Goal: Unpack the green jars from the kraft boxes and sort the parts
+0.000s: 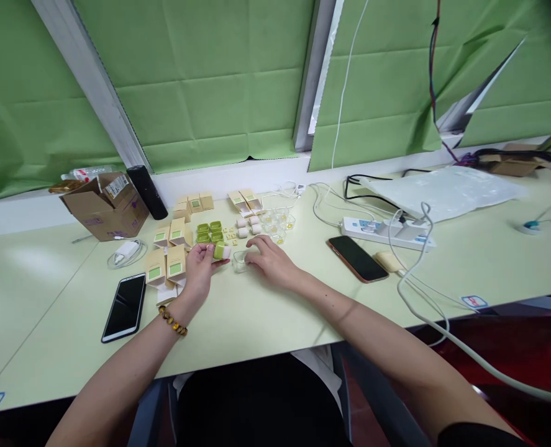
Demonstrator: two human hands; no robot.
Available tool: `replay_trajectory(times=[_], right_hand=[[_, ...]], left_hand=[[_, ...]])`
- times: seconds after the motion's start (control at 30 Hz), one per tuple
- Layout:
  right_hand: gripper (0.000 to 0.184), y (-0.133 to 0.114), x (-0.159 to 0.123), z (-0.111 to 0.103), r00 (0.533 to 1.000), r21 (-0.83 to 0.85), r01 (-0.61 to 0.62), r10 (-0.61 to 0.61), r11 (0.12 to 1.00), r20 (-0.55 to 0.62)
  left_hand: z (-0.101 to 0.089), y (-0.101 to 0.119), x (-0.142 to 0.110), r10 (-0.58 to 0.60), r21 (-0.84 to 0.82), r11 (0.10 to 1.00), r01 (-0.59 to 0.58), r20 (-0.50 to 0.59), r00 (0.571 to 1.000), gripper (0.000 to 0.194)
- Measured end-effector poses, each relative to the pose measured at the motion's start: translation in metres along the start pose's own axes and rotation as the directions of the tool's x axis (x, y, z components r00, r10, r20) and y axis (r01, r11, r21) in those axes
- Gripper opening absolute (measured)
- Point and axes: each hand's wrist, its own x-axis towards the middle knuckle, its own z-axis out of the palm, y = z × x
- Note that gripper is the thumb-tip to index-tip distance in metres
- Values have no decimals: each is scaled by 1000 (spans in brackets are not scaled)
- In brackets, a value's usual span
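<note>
Left hand (pixel 199 268) pinches a green-and-white case (pixel 221 251), presumably to steady it; right hand (pixel 271 261) curls at a clear plastic cup (pixel 238 263), grip unclear.

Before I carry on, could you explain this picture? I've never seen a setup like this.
No machine here: these are one person's bare hands, seen in a single picture from a camera worn on that person's head, looking forward and down. The left hand, with a beaded bracelet on its wrist, holds a small green-and-white piece. The right hand is at a clear plastic piece; whether it grips it, I can't tell. The pale table also bears green open containers, pale pink pieces, small paper boxes, two smartphones and a white power strip.
</note>
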Motion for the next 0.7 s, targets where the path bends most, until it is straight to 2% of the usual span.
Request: replay_trajectory(times=[0.07,0.13,0.2,0.27,0.3,0.37,0.47,0.53,0.7], right_hand=[[20,3,0,-16,996,-1,-79,78,997,-32],[19,10,0,-36,976,26,-183,185,983,-118],[18,22,-1,-56,925,23,-311,308,950,-221],[14,37,-4,-72,851,-55,-478,446,877,-278],[12,45,-5,-77,813,-109,-558,516,822,-271],[11,59,-9,-80,749,-212,-663,637,718,-182],[18,71,-12,-73,672,-302,-708,740,638,-12],[24,73,-11,-65,657,-318,-705,753,634,42],[25,71,-8,-54,661,-322,-693,747,645,76]], left_hand=[[0,0,-1,4,3,1000,-4,4,1000,46],[1,1,-2,4,4,1000,-4,6,1000,46],[2,2,-3,-1,7,1000,1,6,1000,47],[3,3,-4,-5,13,1000,5,5,1000,48],[4,4,-4,-6,16,1000,6,4,1000,48],[4,4,-5,-5,23,1000,5,5,1000,47],[4,5,-6,-4,34,999,4,20,1000,45],[4,4,-6,-7,37,999,6,23,1000,44],[2,2,-5,-13,44,999,11,35,999,42]])
